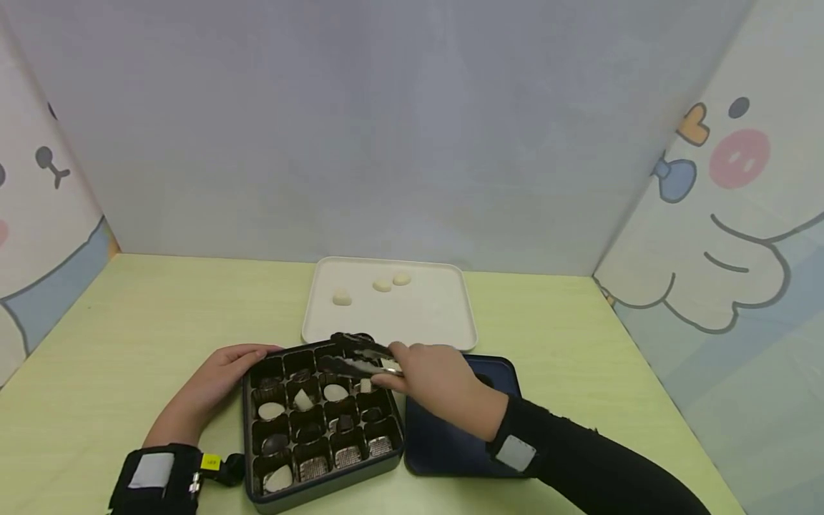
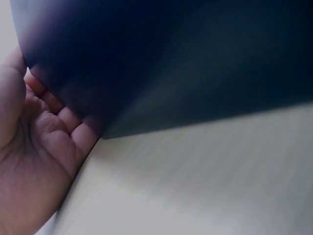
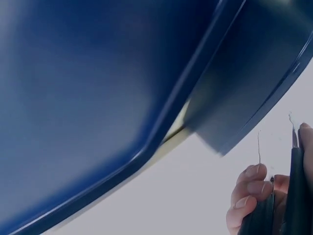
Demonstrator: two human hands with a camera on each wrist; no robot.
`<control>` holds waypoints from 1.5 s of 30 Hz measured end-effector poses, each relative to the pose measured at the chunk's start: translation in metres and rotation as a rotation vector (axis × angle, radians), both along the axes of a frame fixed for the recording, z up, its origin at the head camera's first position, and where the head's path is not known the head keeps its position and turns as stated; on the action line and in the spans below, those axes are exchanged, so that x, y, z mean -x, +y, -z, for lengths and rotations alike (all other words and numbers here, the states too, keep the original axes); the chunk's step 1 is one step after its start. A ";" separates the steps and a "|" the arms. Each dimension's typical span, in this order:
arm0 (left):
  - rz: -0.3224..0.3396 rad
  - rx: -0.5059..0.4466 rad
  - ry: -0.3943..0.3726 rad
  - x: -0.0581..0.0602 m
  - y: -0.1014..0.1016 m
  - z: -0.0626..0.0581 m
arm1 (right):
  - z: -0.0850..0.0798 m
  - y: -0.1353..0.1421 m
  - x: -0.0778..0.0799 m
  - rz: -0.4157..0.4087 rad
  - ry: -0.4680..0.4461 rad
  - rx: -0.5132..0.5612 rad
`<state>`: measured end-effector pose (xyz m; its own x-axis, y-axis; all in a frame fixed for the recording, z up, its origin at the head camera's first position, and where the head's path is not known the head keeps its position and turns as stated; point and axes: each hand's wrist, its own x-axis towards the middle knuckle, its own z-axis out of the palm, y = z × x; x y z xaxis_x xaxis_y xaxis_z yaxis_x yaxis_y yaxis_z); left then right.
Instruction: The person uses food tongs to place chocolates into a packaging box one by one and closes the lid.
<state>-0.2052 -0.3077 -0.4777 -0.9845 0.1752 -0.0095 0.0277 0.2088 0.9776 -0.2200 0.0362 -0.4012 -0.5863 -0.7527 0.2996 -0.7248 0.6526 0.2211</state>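
My left hand [image 1: 219, 375] grips the left far corner of a dark box [image 1: 322, 490], its thumb at the rim; in the left wrist view its fingers [image 2: 68, 117] lie against the box's side. Inside, a black divided insert holds white and dark chocolates, among them a white oval chocolate [image 1: 335, 393] and a dark round chocolate [image 1: 275, 444]. With my right hand [image 1: 444, 383] I hold a pair of tongs [image 1: 360, 367], its dark tips pointing left over the far compartments. In the right wrist view the thumb and fingers surround its dark handles [image 3: 296, 191].
A dark blue lid [image 1: 450, 450] lies right of the box, partly under my right forearm. Behind the box a white tray [image 1: 418, 322] carries three pale pieces, one of them a rounded chocolate [image 1: 342, 297] at the left. A grey partition [image 1: 360, 143] stands along the table's far edge.
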 end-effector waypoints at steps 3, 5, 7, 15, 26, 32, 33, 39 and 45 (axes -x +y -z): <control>0.003 -0.002 -0.003 0.001 0.000 0.001 | 0.007 0.009 0.019 0.103 0.020 0.027; 0.003 0.003 0.001 0.002 0.001 0.002 | 0.012 0.015 0.030 0.160 0.072 0.034; 0.005 0.000 0.005 0.002 0.002 0.002 | 0.017 0.020 0.040 0.202 0.136 0.034; -0.002 -0.001 -0.020 0.001 0.001 0.000 | 0.035 0.029 0.056 0.255 0.133 0.019; -0.011 0.026 -0.023 -0.001 0.001 0.001 | 0.057 0.005 0.069 0.379 -0.020 -0.067; -0.012 0.039 -0.004 -0.001 0.000 0.000 | 0.058 -0.014 0.079 0.420 -0.078 -0.110; -0.013 0.041 -0.002 -0.001 0.000 0.000 | 0.058 -0.017 0.080 0.415 -0.069 -0.117; -0.011 0.034 0.001 -0.002 0.000 -0.002 | 0.053 -0.036 0.086 0.376 -0.022 -0.161; -0.003 0.014 0.006 -0.003 0.000 -0.002 | 0.050 -0.053 0.092 0.361 -0.031 -0.175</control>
